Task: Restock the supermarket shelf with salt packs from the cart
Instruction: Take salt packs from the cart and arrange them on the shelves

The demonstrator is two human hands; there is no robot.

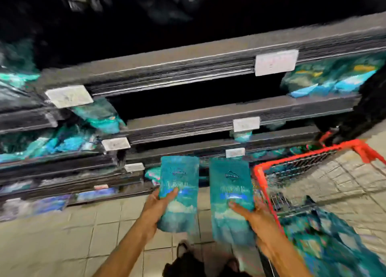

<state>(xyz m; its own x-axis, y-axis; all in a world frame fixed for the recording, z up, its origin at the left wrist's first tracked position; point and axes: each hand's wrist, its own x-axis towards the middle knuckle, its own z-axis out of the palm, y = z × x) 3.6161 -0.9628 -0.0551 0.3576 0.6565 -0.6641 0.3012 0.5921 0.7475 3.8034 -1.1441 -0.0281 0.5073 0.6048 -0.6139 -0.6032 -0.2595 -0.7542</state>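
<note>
I hold two teal salt packs upright in front of the dark shelves. My left hand (155,206) grips the left salt pack (179,180) from its left side, thumb across the front. My right hand (253,216) grips the right salt pack (228,184) from its right side, thumb on the front. Both packs hang above the tiled floor, level with the lowest shelves. The red-rimmed cart (263,184) stands just right of my right hand, with more teal packs (325,243) piled in it. The frame is blurred.
Dark shelf boards (188,67) carry white price tags (276,62). Teal packs lie on the shelves at the left (98,114) and the upper right (334,76); the middle bay looks dark. My feet (183,255) stand on beige tiles.
</note>
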